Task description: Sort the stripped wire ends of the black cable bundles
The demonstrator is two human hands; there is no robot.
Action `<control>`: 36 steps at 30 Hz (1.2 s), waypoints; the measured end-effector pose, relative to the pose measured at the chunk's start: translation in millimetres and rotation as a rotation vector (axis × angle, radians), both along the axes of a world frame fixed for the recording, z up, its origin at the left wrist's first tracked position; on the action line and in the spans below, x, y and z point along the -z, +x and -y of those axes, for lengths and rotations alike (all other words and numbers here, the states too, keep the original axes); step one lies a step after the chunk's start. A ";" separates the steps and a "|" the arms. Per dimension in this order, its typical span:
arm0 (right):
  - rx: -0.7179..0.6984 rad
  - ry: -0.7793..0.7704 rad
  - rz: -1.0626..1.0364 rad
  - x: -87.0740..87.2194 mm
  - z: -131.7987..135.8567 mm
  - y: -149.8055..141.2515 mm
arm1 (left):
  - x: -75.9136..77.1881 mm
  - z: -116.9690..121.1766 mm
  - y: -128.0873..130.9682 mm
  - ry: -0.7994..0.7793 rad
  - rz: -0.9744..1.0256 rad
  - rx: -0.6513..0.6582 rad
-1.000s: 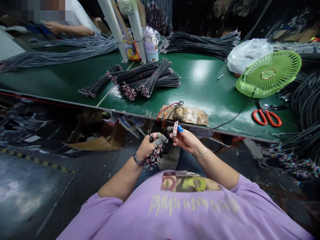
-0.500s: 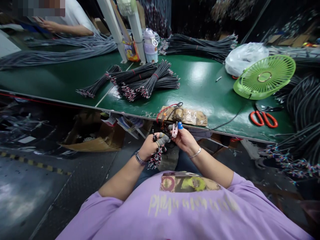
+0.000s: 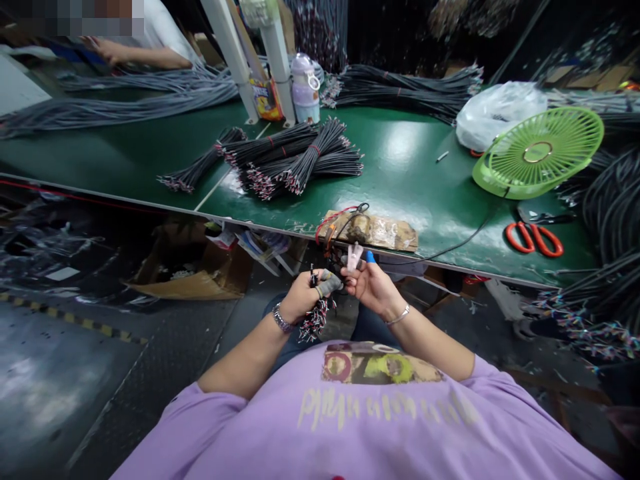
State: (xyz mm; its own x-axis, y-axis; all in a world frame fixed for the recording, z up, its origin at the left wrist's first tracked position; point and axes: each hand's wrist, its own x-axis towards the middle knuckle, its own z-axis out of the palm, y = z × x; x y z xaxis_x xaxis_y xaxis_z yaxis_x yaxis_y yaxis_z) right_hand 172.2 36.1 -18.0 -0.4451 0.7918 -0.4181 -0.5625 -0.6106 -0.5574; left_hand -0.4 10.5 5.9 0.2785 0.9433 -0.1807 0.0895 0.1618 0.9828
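Just on my side of the taped block (image 3: 393, 235), past the near edge of the green table (image 3: 410, 183), my left hand (image 3: 299, 298) is closed around a bunch of short black wires (image 3: 315, 323), their red and white ends hanging down. My right hand (image 3: 377, 288) is half open beside it, with a pale pink clip (image 3: 354, 256) at its fingertips; I cannot tell how firmly they grip it, or what the clip's far end bites on.

If my left fingers slackened, single wires could slide out of the bunch and drop to the floor on my side of the block. A weak hold on the clip could let it slip or twist away. The red wire (image 3: 325, 223) loops over the block's left end, close to my fingers, so a wire end might snag there and tug. From the block's right, a black cable (image 3: 453, 248) runs up towards the green fan (image 3: 539, 152); a careless sweep of my right forearm could catch it and drag the fan towards the red-handled scissors (image 3: 534, 239).
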 end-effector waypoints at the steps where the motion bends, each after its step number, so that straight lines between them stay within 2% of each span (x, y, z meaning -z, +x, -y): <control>1: -0.030 -0.019 0.000 0.4 3.8 2.2 | 2.9 -0.1 -0.6 0.003 -0.016 0.018; 4: -0.133 0.005 0.022 4.0 17.7 7.9 | 11.4 -0.7 -0.8 -0.051 -0.059 0.056; 10: -0.216 0.255 0.194 9.8 30.7 11.1 | 18.3 1.5 7.5 -0.196 0.028 0.194; 12: -0.191 0.351 0.271 8.4 27.0 9.2 | 20.7 1.7 10.4 -0.167 0.020 0.223; 15: -0.205 0.527 0.380 7.2 20.8 4.5 | 25.3 0.4 13.4 -0.037 -0.046 0.219; 18: -0.207 0.615 0.474 8.3 19.5 -0.2 | 29.0 -1.5 14.1 0.038 -0.098 0.214; 22: -0.162 0.616 0.532 9.1 23.2 -3.9 | 35.0 -2.9 12.2 0.067 -0.094 0.244; 27: -0.070 0.567 0.651 8.9 25.2 -6.8 | 40.5 -3.0 12.4 0.089 -0.106 0.217; 32: 0.009 0.471 0.529 12.0 21.8 -3.2 | 25.2 0.0 13.8 -0.111 0.030 0.223; 36: 0.116 0.433 0.499 12.3 19.9 5.5 | 13.8 4.0 11.2 -0.260 0.120 0.134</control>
State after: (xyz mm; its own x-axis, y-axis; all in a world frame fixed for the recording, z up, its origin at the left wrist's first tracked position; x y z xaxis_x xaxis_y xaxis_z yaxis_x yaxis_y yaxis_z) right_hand 177.8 16.3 -30.3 -0.1825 0.9655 -0.1856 -0.2226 -0.2245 -0.9487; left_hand 10.8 6.5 -7.9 0.4309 0.8235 -0.3691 0.0125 0.4036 0.9149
